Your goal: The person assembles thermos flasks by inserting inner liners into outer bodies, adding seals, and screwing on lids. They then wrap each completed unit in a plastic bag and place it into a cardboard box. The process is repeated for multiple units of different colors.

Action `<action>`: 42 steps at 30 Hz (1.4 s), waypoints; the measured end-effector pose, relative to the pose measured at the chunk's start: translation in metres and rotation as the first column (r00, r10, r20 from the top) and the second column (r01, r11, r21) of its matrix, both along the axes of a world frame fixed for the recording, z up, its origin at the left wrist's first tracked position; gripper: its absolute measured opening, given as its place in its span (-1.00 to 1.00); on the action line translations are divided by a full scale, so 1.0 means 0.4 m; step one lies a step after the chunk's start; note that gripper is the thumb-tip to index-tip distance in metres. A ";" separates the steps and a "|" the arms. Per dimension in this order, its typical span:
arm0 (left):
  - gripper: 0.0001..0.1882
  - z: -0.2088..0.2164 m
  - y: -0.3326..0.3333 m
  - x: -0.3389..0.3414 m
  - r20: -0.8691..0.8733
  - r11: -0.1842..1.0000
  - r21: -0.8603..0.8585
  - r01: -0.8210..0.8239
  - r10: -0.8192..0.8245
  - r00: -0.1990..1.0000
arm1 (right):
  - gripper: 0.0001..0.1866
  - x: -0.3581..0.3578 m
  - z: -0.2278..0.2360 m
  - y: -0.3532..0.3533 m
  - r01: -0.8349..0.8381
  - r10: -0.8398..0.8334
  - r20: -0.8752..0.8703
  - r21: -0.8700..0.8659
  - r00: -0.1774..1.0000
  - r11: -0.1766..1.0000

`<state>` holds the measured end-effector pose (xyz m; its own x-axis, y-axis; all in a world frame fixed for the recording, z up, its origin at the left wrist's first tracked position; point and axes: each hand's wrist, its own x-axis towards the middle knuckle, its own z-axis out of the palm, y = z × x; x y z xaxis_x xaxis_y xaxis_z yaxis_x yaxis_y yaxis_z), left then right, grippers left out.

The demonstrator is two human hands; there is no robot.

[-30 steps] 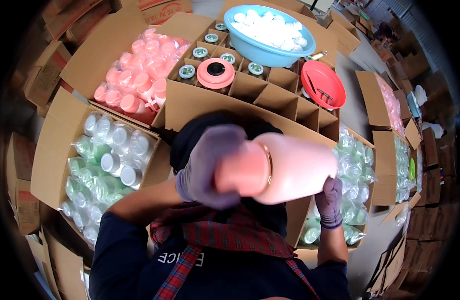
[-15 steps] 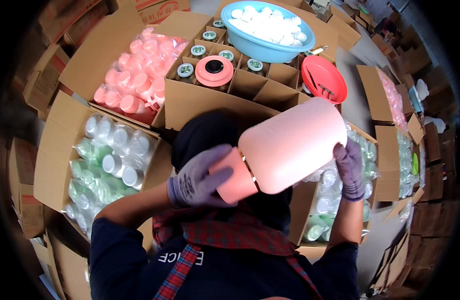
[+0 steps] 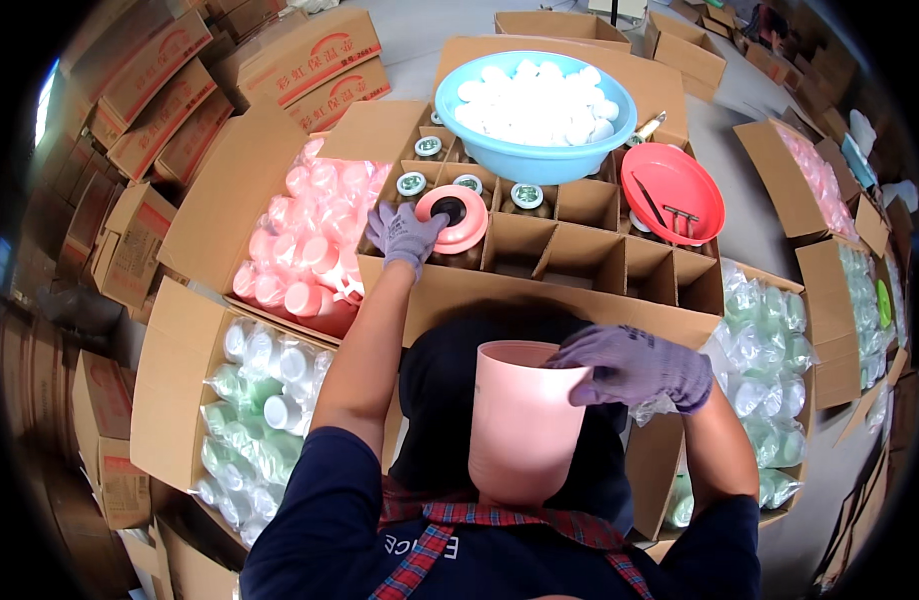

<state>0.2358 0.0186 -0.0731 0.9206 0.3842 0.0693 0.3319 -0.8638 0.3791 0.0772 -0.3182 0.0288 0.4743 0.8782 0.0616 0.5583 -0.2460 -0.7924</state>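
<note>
A pale pink thermos shell (image 3: 525, 425) stands upright against my lap, its wide open end up and its narrower end down. My right hand (image 3: 635, 368) is closed on the rim at its right side. My left hand (image 3: 405, 237) reaches forward to the divided carton (image 3: 540, 300) and grips the left edge of a pink ring-shaped thermos collar (image 3: 460, 235). A black round piece (image 3: 448, 210) fills the collar's middle. The collar sits over a cell near the carton's left side, among glass liners with silvery-green tops (image 3: 527, 196). My left fingertips are partly hidden.
A blue basin (image 3: 540, 165) of white caps and a red dish (image 3: 705, 200) with metal tools rest on the carton. Open boxes of bagged pink parts (image 3: 320, 250), bagged clear and green parts (image 3: 255, 400), and more bagged parts (image 3: 765, 370) flank me.
My left hand has let go of the coral piece at the shell's end and moved forward to the collar. The shell has swung from lying tilted to upright, nearer my body, in my right hand.
</note>
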 end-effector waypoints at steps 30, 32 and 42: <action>-0.61 0.170 -0.151 -0.406 0.649 -0.127 -0.621 0.773 -0.637 0.417 | -0.68 -0.013 -0.151 0.031 0.347 -0.084 -0.398 0.654 0.913 0.672; -0.54 0.154 -0.142 -0.411 0.633 -0.108 -0.629 0.770 -0.646 0.427 | -0.66 -0.026 -0.120 0.029 0.355 -0.153 -0.360 0.605 0.920 0.712; -0.53 0.096 -0.099 -0.413 0.133 0.525 -0.346 0.778 -0.793 0.594 | -0.44 -0.122 -0.030 0.051 0.506 -0.534 -0.058 0.421 0.843 0.753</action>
<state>0.0708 -0.0210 -0.0346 0.8602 -0.5071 0.0539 -0.3967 -0.5990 0.6955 0.0286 -0.2978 0.0167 0.8329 0.3842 0.3982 0.4903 -0.1787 -0.8531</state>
